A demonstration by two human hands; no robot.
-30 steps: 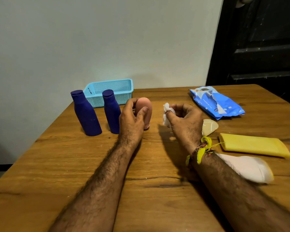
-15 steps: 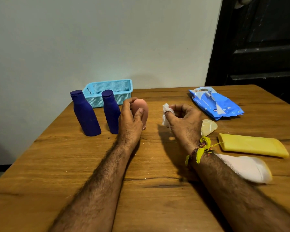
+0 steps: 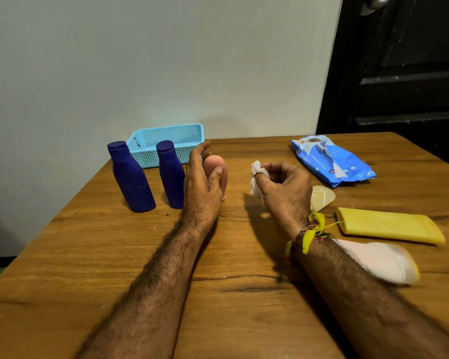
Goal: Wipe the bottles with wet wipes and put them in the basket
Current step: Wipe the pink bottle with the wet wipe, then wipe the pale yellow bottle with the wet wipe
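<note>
Head view: the wooden counter [image 3: 114, 268] fills the lower part of the scene, set against a pale wall, with a dark door at far right.

The left hand [image 3: 201, 185] is wrapped around a pink bottle [image 3: 216, 168] that stands upright on the counter; the thumb lies across the near face of the bottle, and the fingers curl around its far side, so the grip is closed on it. Just left of this hand stand two dark blue bottles, one beside the wrist [image 3: 170, 174] and another further left [image 3: 130, 177], both upright with caps on. Behind them, at the far left against the wall, sits a light blue mesh basket [image 3: 166, 143]; nothing can be seen inside it.

The right hand [image 3: 283, 190] hovers just right of the pink bottle, apart from it, with a crumpled white wet wipe [image 3: 255, 177] pinched between thumb and fingertips. A yellow thread band [image 3: 313, 233] circles the wrist.

To the far right lies a blue wet wipes pack [image 3: 332, 161], its flap torn open. Nearer, a small cream bottle [image 3: 322, 198] lies partly hidden behind the right hand, a yellow bottle [image 3: 389, 228] lies flat on its side, and a white bottle [image 3: 379, 260] lies beside the right forearm.
</note>
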